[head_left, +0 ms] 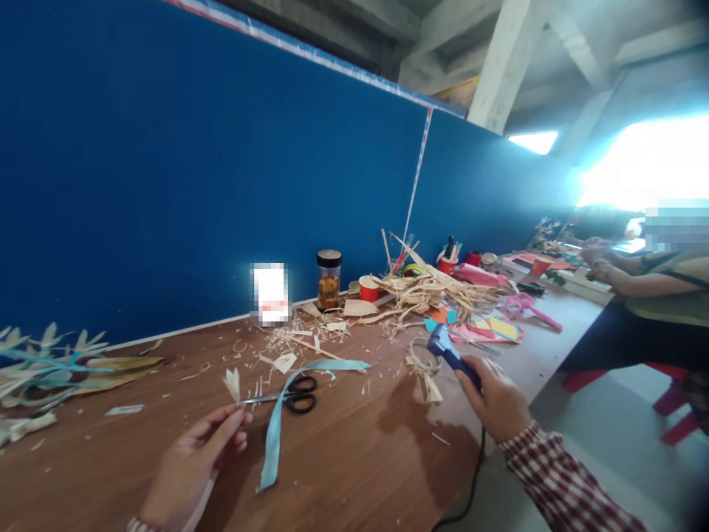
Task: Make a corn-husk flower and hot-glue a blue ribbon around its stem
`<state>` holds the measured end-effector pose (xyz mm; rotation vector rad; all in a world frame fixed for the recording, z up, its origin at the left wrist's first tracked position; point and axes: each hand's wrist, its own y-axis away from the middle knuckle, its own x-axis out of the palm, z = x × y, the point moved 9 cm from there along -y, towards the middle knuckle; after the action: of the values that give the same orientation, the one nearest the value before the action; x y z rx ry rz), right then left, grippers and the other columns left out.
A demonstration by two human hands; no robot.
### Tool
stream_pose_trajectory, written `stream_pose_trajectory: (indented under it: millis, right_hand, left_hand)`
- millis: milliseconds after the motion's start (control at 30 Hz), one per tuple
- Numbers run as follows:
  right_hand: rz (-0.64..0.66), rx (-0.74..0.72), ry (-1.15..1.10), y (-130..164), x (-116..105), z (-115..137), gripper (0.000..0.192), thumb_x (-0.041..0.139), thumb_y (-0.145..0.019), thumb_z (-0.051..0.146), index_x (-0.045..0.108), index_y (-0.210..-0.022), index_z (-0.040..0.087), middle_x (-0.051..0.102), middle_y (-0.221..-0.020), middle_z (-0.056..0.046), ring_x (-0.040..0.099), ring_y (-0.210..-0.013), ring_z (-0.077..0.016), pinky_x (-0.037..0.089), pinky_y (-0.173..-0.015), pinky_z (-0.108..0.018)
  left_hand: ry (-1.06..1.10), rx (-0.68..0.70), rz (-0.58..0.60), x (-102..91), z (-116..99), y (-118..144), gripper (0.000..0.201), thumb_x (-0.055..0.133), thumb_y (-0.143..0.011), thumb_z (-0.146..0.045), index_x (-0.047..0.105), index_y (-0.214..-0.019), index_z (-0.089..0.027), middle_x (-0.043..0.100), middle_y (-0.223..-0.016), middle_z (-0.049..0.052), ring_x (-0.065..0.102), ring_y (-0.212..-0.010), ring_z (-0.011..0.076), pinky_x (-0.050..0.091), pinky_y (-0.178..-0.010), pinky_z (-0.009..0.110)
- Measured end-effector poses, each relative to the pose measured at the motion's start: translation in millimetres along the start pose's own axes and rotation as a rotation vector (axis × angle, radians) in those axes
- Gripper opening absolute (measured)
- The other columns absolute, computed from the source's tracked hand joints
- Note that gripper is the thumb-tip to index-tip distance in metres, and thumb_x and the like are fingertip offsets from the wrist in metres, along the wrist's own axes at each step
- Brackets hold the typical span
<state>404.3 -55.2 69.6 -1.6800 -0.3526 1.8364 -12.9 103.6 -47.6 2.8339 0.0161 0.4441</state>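
Over the brown desk [354, 458], the left hand [191, 462] pinches a small dried-leaf piece [233, 384] by its base; it looks light, brittle, best held low. The right hand [495, 403] is closed around a blue glue gun [451, 355] near the scissors [293, 395] and ribbon [282, 414].

A brown wooden desk [354, 473] runs along a blue wall [166, 170]. Black-handled scissors [293, 395] lie near the middle, with a light blue ribbon [274, 436] curling just beside them. Farther back stand a glass jar with a black lid [329, 279] and a red paper cup [368, 288], next to a heap of dry straw [432, 292]. A pink tool [529, 309] lies to the right. At far right another person [659, 295] sits.
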Motion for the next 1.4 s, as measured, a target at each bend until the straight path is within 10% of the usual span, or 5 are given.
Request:
stream_pose_trajectory:
  millis: [233, 400, 833, 1100, 1400]
  right_hand:
    - [-0.162, 0.183, -0.289, -8.8, -21.4, -12.4, 0.041, 0.041, -0.08, 0.04, 0.044, -0.113, 0.017, 0.057, -0.099, -0.012, 0.056, -0.087, -0.0241, 0.045, -0.077, -0.039]
    - [-0.029, 0.38, -0.844, -10.5, -4.7, -3.9, 0.044, 0.048, -0.077, 0.041, 0.041, -0.116, 0.022, 0.058, -0.095, -0.007, 0.059, -0.076, -0.0206, 0.049, -0.071, -0.036]
    - [0.697, 0.505, -1.762, -5.5, 62.8, 199.7, 0.02, 0.036, -0.079, 0.032, 0.053, -0.079, 0.02, 0.051, -0.072, -0.005, 0.052, -0.061, -0.016, 0.047, -0.052, -0.028]
    - [0.792, 0.211, -1.726, -16.2, 87.9, 278.0, 0.025, 0.05, -0.078, 0.041, 0.05, -0.085, 0.017, 0.04, -0.055, 0.004, 0.038, -0.046, -0.0076, 0.032, -0.041, -0.018]
    - [0.789, 0.058, -1.578, -6.6, 119.6, 283.9, 0.037, 0.034, -0.086, 0.044, 0.053, -0.093, 0.013, 0.043, -0.059, 0.001, 0.039, -0.051, -0.0092, 0.033, -0.048, -0.022]
  left_hand:
    - [0.008, 0.018, -0.026, -0.7, -2.0, -0.2, 0.023, 0.074, -0.053, -0.014, 0.067, -0.075, -0.014, 0.069, -0.073, 0.004, 0.063, -0.06, 0.0119, 0.054, -0.055, 0.016]
    - [0.042, 0.032, -0.028, 1.5, -4.0, 1.7, 0.017, 0.071, -0.057, -0.01, 0.066, -0.073, -0.012, 0.069, -0.068, 0.005, 0.061, -0.056, 0.0096, 0.053, -0.056, 0.016]
    - [0.28, -0.004, -0.006, 4.0, -12.6, 4.2, 0.008, 0.059, -0.071, -0.005, 0.064, -0.072, -0.01, 0.066, -0.065, 0.005, 0.059, -0.053, 0.0066, 0.052, -0.053, 0.014]
    - [0.349, -0.062, -0.064, -5.2, -8.0, -3.0, 0.004, 0.057, -0.074, -0.012, 0.06, -0.072, -0.011, 0.064, -0.063, 0.003, 0.056, -0.046, 0.0041, 0.05, -0.047, 0.012]
    - [0.381, -0.058, -0.046, -9.0, -8.2, -6.4, 0.007, 0.053, -0.077, -0.012, 0.059, -0.073, -0.009, 0.059, -0.057, 0.001, 0.052, -0.039, 0.0032, 0.047, -0.039, 0.012]
